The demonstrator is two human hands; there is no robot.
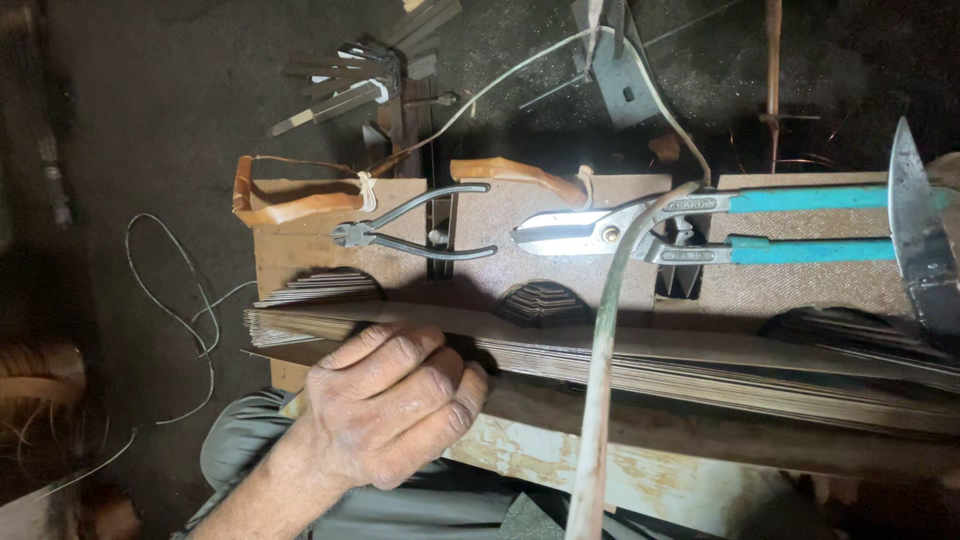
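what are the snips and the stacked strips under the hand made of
Tin snips: bright steel blades, teal handle sleeves, probably plastic or rubber. Stacked strips: thin, flat, dull brownish layers, likely sheet metal, though the look leaves it open. The left hand rests on them.

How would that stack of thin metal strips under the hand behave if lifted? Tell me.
The stack of thin strips is long and flat, so it would probably sag and fan apart. The left hand presses it down. Its edges look sharp, and it is likely heavy together.
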